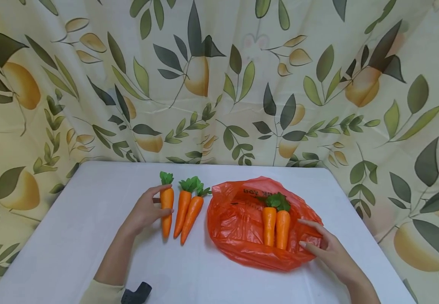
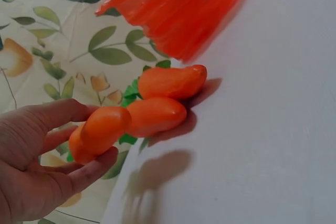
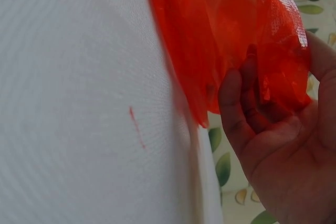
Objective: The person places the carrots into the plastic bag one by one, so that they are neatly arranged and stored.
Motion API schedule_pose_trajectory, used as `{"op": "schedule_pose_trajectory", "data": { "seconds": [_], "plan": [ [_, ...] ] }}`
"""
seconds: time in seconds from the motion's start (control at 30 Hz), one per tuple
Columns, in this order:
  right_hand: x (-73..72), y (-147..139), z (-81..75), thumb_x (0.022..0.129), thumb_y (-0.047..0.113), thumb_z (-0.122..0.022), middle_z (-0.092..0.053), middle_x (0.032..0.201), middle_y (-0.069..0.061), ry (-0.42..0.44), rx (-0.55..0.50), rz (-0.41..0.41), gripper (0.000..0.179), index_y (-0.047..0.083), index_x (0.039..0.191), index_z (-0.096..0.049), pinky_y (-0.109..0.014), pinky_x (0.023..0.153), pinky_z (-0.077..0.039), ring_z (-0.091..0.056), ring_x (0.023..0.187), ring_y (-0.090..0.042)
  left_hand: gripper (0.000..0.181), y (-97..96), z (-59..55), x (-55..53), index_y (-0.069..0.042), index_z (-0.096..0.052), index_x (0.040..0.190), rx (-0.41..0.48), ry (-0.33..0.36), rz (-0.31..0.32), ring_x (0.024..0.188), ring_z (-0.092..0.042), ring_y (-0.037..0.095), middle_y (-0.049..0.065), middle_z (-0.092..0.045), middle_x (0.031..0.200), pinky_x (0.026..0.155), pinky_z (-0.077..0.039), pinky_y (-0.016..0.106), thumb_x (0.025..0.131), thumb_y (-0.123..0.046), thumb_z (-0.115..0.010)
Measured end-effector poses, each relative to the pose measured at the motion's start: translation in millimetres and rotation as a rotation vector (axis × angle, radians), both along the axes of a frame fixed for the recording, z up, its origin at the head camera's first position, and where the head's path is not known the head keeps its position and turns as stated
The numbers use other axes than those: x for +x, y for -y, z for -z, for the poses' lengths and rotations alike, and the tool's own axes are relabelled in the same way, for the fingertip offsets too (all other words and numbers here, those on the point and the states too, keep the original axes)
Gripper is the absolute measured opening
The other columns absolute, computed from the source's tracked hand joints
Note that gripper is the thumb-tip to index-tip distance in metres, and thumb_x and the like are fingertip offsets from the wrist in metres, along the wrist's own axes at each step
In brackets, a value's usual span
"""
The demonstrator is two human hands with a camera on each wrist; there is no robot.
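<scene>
My left hand [image 1: 146, 210] pinches an orange carrot [image 1: 167, 198] with a leafy green top between thumb and fingers. In the left wrist view this carrot [image 2: 105, 127] is raised, its shadow apart from it on the table. Just to its right, two more carrots, a middle one [image 1: 183, 207] and a slanted one [image 1: 193, 215], lie side by side. A red plastic bag [image 1: 234, 228] lies spread with its mouth open. Two carrots rest in it, a left one [image 1: 269, 223] and a right one [image 1: 282, 228]. My right hand [image 1: 329, 249] holds the bag's right edge, fingers partly behind the red film [image 3: 236, 19].
A white-covered table [image 1: 189, 278] carries everything. Behind it hangs a curtain [image 1: 219, 118] printed with leaves and fruit. A dark strap piece [image 1: 136, 292] sits by the left sleeve [image 1: 103, 292]. A thin red mark [image 3: 137, 127] shows on the white surface in the right wrist view.
</scene>
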State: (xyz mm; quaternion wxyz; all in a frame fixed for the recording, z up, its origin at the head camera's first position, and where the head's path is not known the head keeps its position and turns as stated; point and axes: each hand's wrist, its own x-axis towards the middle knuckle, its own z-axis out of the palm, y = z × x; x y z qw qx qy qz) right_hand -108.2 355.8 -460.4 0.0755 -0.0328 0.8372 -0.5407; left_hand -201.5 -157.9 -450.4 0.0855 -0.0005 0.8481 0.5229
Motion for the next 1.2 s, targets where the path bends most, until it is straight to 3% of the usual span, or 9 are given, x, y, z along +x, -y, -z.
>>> {"op": "schedule_pose_trajectory", "data": {
  "seconds": [0.13, 0.33, 0.67, 1.2],
  "plan": [
    [0.2, 1, -0.4, 0.101, 0.022, -0.070, -0.035, 0.158, -0.019, -0.002, 0.006, -0.002, 0.059, 0.010, 0.153, -0.046, -0.024, 0.089, -0.054, -0.039, 0.130, -0.011, 0.073, -3.6, -6.7, -0.6, -0.023, -0.052, 0.152, 0.001, -0.025, 0.015, 0.131, -0.048, 0.041, 0.013, -0.037, 0.157, 0.091, -0.055, 0.053, 0.087, -0.011, -0.082],
    [0.6, 1, 0.7, 0.101, 0.018, -0.069, -0.037, 0.156, -0.023, -0.013, -0.019, -0.011, 0.058, 0.008, 0.153, -0.046, -0.027, 0.087, -0.056, -0.047, 0.119, 0.004, 0.073, -7.4, -17.3, -2.1, -0.025, -0.052, 0.152, -0.008, -0.042, 0.027, 0.132, -0.048, 0.041, 0.012, -0.037, 0.158, 0.093, -0.055, 0.054, 0.087, -0.010, -0.082],
    [0.7, 1, 1.3, 0.100, 0.019, -0.071, -0.038, 0.156, -0.022, -0.007, -0.007, -0.007, 0.059, 0.008, 0.153, -0.047, -0.026, 0.088, -0.055, -0.049, 0.118, 0.002, 0.075, -16.7, -34.2, -2.0, -0.025, -0.052, 0.152, 0.008, -0.081, 0.065, 0.133, -0.048, 0.041, 0.010, -0.036, 0.159, 0.091, -0.057, 0.051, 0.086, -0.008, -0.083],
    [2.0, -1, 1.4, 0.099, 0.015, -0.071, -0.036, 0.157, -0.022, -0.038, -0.045, -0.029, 0.059, 0.005, 0.152, -0.046, -0.026, 0.089, -0.055, -0.050, 0.120, 0.003, 0.074, -43.4, -50.7, -1.8, -0.026, -0.055, 0.149, 0.074, -0.125, 0.099, 0.130, -0.050, 0.039, 0.007, -0.040, 0.154, 0.088, -0.058, 0.047, 0.085, -0.003, -0.083]
  ]
}}
